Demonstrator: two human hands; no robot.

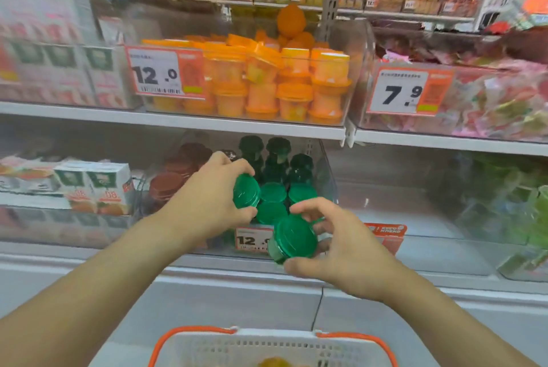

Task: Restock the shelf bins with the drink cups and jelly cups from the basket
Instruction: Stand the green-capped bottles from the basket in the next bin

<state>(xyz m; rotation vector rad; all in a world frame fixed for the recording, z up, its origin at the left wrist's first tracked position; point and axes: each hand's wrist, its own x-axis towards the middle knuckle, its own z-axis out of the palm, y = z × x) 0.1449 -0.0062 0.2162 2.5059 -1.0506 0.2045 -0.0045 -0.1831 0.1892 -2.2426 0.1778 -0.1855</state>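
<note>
- Far left on the lower shelf, juice cartons [98, 186] sit beside our bin, and brown-lidded cups [166, 186] fill its left side.
- Our left hand [207, 197] is clamped around a green-lidded cup [246, 190], tipped on its side over the green rows in the clear shelf bin [327, 177].
- Those standing green cups [272, 203] are packed tight; pushing ours in at this tilt could, we reckon, topple neighbours.
- Our right hand [341, 245] has its fingers closed on a second green cup [295, 236], held just in front of the bin's front wall and price tag [253, 239].
- That grip looks like fingertips only, so a slip would drop the cup off the shelf edge.
- Below, the orange-rimmed basket [272, 346] shows something yellow inside, so more stock waits.
- Above, the orange jelly cups [275, 82] already heap high; adding there risks spilling.
</note>
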